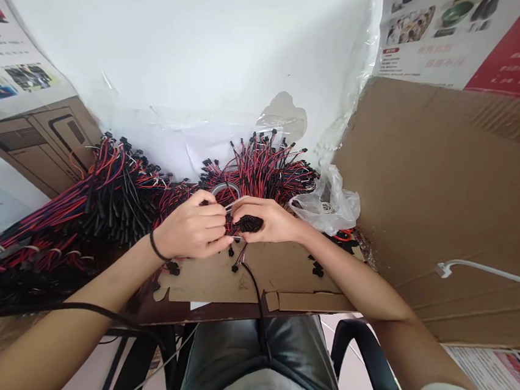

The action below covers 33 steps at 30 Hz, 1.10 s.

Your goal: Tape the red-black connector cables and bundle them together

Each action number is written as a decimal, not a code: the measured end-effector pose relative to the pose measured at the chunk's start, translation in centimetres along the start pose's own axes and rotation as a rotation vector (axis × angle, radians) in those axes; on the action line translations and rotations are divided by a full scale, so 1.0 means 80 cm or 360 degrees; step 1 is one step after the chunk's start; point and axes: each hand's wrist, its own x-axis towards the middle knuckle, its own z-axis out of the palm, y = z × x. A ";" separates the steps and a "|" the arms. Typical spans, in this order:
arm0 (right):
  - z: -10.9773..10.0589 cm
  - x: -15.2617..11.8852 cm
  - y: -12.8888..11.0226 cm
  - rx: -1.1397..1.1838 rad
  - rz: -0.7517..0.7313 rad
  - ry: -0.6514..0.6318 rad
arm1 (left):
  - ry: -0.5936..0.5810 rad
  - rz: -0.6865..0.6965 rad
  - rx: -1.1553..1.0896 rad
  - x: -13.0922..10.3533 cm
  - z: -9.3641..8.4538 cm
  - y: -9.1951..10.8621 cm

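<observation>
In the middle of the head view, my right hand [267, 220] is wrapped round a bundle of red and black wires whose black ends [250, 223] point towards me. My left hand [199, 226] touches the bundle's left side, its fingers curled and pinching a thin white tie [233, 204]. Part of that tie runs between both hands; its ends are hidden by the fingers. Below the hands, a few loose wires with small black connectors [235, 268] lie on the cardboard sheet [205, 282].
Behind the hands stands a large heap of red and black wires [263, 164]. Tied wire bundles [116, 199] are piled at the left. A clear plastic bag [333, 202] sits at the right, by a cardboard wall [435, 193]. A black cable [257, 293] crosses the table's front edge.
</observation>
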 end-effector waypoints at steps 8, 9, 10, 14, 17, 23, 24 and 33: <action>-0.004 -0.022 0.026 0.0350 0.0446 0.0869 | 0.0089 -0.0106 -0.0405 -0.021 0.086 0.018; -0.004 -0.025 0.031 0.0424 0.0536 0.0922 | 0.0124 -0.0097 -0.0535 -0.018 0.091 0.029; -0.004 -0.028 0.035 0.0500 0.0615 0.0972 | 0.0186 -0.0125 -0.0703 -0.015 0.093 0.041; -0.001 -0.038 0.043 0.0769 0.0781 0.1196 | 0.0370 -0.0622 -0.1717 0.001 0.095 0.067; 0.001 -0.043 0.043 0.0854 0.0823 0.1259 | 0.0447 -0.0948 -0.2387 0.018 0.100 0.072; 0.010 -0.049 0.048 0.0693 0.0933 0.1383 | 0.0718 -0.1036 -0.1931 0.053 0.113 0.067; 0.012 -0.050 0.048 0.0674 0.0935 0.1439 | 0.0750 -0.0972 -0.1709 0.057 0.115 0.065; 0.011 -0.064 0.023 0.0452 0.0917 0.1175 | 0.0372 -0.0745 -0.0537 0.095 0.113 0.070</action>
